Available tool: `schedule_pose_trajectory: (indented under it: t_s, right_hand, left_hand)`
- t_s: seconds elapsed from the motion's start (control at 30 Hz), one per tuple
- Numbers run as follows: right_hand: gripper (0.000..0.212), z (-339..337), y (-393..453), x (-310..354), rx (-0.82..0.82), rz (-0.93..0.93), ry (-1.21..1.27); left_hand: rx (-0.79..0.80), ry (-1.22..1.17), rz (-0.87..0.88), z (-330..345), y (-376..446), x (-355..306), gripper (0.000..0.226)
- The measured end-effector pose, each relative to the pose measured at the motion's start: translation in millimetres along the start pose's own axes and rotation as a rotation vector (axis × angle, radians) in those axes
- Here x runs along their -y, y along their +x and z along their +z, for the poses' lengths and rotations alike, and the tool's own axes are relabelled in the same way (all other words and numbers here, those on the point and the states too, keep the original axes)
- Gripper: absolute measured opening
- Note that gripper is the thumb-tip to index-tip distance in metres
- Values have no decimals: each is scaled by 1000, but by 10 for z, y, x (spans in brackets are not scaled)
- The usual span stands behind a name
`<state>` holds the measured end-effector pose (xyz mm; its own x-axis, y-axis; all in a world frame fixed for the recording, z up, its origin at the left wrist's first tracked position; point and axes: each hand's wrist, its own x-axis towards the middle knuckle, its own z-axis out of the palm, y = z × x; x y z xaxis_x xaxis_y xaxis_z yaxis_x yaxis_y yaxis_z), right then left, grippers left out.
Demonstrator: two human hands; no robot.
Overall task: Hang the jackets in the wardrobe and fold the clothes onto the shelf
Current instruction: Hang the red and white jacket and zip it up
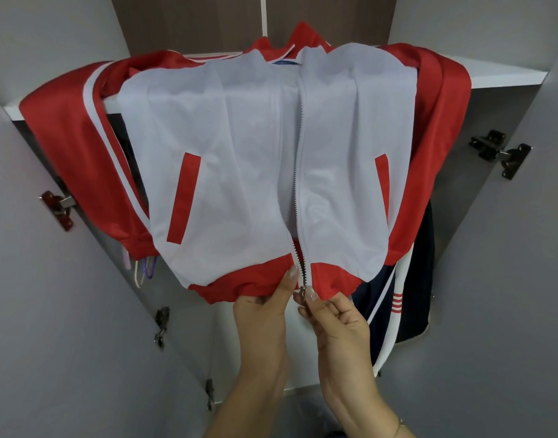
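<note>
A white jacket (pixel 239 159) with red sleeves, red hem and red pocket trims lies front up over the edge of the wardrobe shelf (pixel 508 75), its lower half hanging down toward me. The front zipper is open along most of its length. My left hand (pixel 265 314) pinches the red hem just left of the zipper. My right hand (pixel 331 317) pinches the zipper pull at the bottom of the right side. Both sleeves droop off the shelf on either side.
A dark navy garment (pixel 410 295) with white and red stripes hangs below the shelf on the right. Hanger hooks (pixel 146 270) show under the left sleeve. Grey wardrobe doors (pixel 50 311) with metal hinges (pixel 500 153) stand open on both sides.
</note>
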<state>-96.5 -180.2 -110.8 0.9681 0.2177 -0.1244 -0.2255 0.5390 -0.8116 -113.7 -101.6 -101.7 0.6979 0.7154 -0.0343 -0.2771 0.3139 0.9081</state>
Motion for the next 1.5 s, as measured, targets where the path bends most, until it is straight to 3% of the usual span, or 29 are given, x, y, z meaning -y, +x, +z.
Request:
schedule_pose_trajectory:
  t_s: [0.27,0.4,0.7,0.83,0.93,1.1,1.27,1.37,1.5]
  right_hand:
    - [19,18,-1,-34,2,69,72]
    - [15,38,4,-40,29,138,234]
    - [10,-22,96,-41,-42,8,38]
    - [25,-88,123,-56,-37,57,-124]
    - [40,-177,131,-24,48,262,-216]
    - [27,-266,133,23,198,368,-254]
    - [18,-149,334,243,290,569,-98]
    - [13,35,495,410,334,566,-81]
    - [10,360,777,833,359,391,-109]
  left_hand:
    - [21,-26,-8,-39,11,30,48]
    - [21,-64,15,-32,-33,57,33]
    - [46,28,46,-61,-48,142,32]
    - [47,43,-10,-146,9,189,33]
    - [57,44,-52,-209,38,200,29]
    - [84,125,-83,-292,104,240,31]
    - [56,269,-5,-383,143,263,9]
    - [65,314,43,-429,207,249,13]
    - [92,327,-33,-552,208,261,19]
